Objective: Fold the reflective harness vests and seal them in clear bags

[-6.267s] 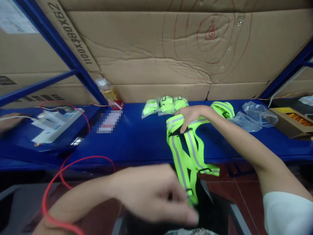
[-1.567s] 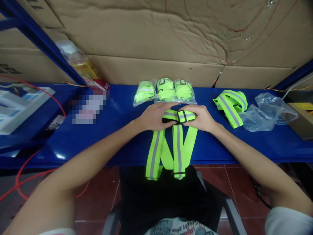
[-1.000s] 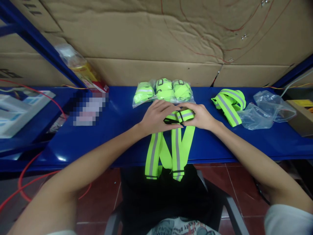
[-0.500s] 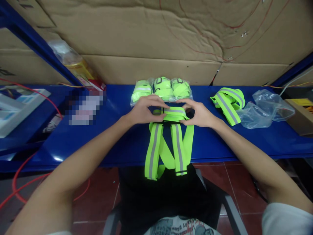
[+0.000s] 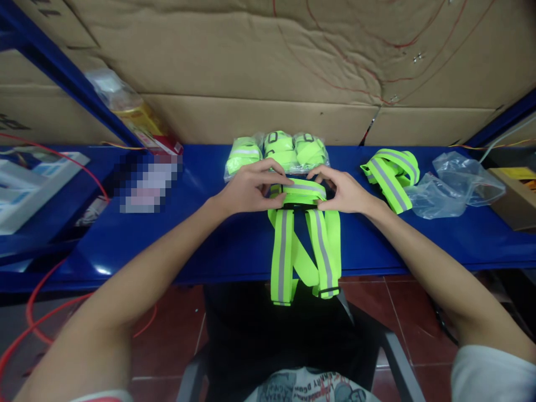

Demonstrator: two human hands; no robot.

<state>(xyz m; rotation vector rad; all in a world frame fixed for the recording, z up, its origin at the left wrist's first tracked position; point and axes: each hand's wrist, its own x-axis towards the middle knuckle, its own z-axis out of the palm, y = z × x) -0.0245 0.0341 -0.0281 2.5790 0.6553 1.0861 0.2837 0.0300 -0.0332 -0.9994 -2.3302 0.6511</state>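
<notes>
A neon-yellow reflective harness [image 5: 283, 251] with grey stripes is held up between both hands at the front of the table. My left hand [image 5: 253, 190] pinches the left end of its folded waist band. The right end of that band sits between the thumb and fingers of my right hand [image 5: 343, 191]. Two striped straps dangle below the band, past the table edge, with black buckles at their lower ends. Directly behind the hands lie several bagged yellow bundles [image 5: 278, 151] in clear plastic.
Another loose reflective harness [image 5: 389, 176] lies to the right, beside crumpled clear plastic bags [image 5: 444, 192]. An open cardboard box [image 5: 515, 195] stands at the far right. On the left are a bottle [image 5: 125, 103] and a white tray [image 5: 46, 190]. Cardboard [image 5: 251, 61] backs the blue table [image 5: 221, 245].
The harness's hanging straps have swung to the right. The waist band has shifted slightly right, and both hands keep their hold on it.
</notes>
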